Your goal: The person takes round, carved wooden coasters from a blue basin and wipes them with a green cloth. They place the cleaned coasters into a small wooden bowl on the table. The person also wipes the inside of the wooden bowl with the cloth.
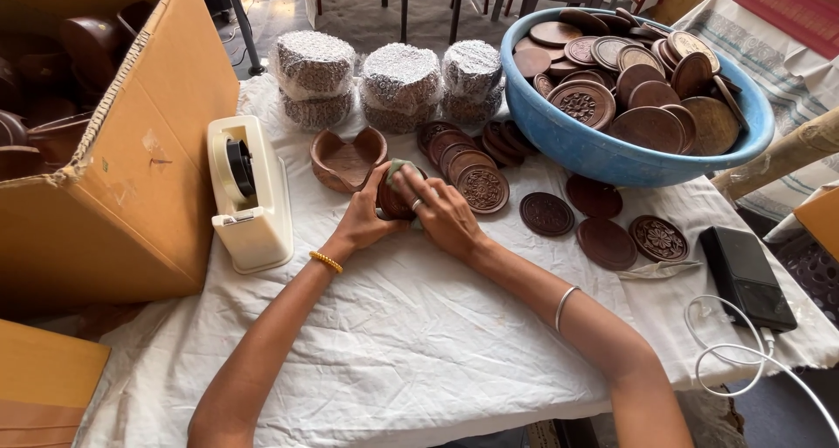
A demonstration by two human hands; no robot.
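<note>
Two bare forearms reach over a white cloth (419, 343). Left hand (363, 221) cups a round carved wooden disc (393, 199) by its rim; right hand (441, 216) presses a greenish rag (400, 170) on top — stiff, light, probably smooth. More discs (476, 186) lie just beyond the right hand.

Round dark wooden disc (393, 201) stands tilted on edge over the white cloth, clasped between both my palms. Greenish rag (400, 172) is pressed against its upper face.
</note>
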